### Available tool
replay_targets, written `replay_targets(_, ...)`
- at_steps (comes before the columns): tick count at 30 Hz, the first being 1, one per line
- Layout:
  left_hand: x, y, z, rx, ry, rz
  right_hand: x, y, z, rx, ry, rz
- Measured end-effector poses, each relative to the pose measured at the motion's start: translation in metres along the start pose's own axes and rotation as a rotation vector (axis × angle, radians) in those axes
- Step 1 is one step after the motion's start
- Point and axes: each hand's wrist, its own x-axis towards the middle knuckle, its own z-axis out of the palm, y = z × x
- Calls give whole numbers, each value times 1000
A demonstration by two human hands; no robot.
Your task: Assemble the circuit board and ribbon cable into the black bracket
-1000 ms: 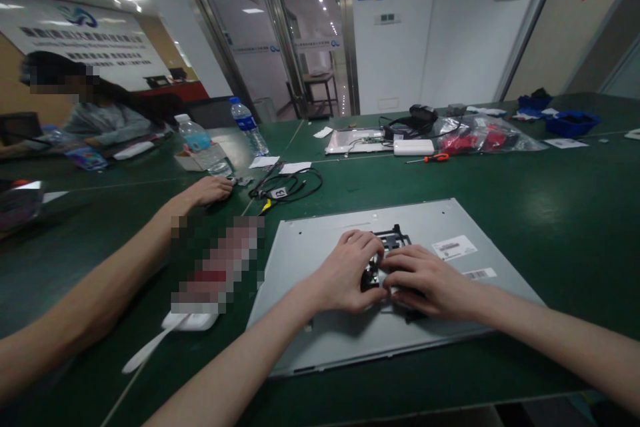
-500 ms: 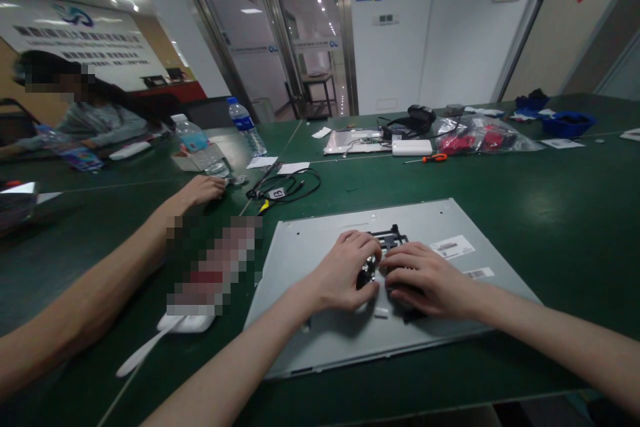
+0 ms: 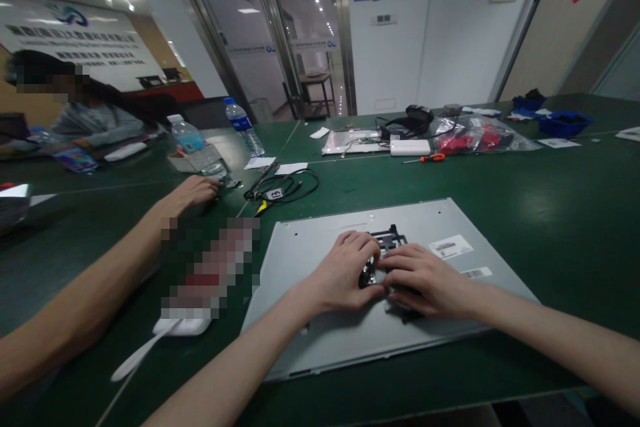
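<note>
A flat grey metal panel (image 3: 320, 340) lies on the green table in front of me, with a black bracket (image 3: 393, 238) near its middle. My left hand (image 3: 345, 272) is curled around a small dark, shiny part (image 3: 369, 272) at the panel's centre, thumb low and fingers above. Close beside it, my right hand (image 3: 429, 280) bends its fingers down over dark parts on the panel; what they grip is mostly hidden beneath them. The fingertips of both hands nearly meet. A white label (image 3: 451, 246) shows behind my right hand.
Another person's hand (image 3: 197, 191) rests at left near small bits. Beyond lie coiled black cables (image 3: 285, 187), water bottles (image 3: 243, 125), an orange-handled screwdriver (image 3: 425, 159), a white box (image 3: 410, 147) and plastic bags with red items (image 3: 480, 133). A person sits far left.
My left thumb has shifted right toward my right hand, covering a small pale piece that showed before. Both hands stay over the panel's middle. The other person's hand has moved slightly.
</note>
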Motion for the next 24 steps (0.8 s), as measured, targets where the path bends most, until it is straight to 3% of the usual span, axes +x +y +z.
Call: replay_targets(24, 1, -3, 7, 28, 14, -23, 0, -2, -2, 4, -24, 54)
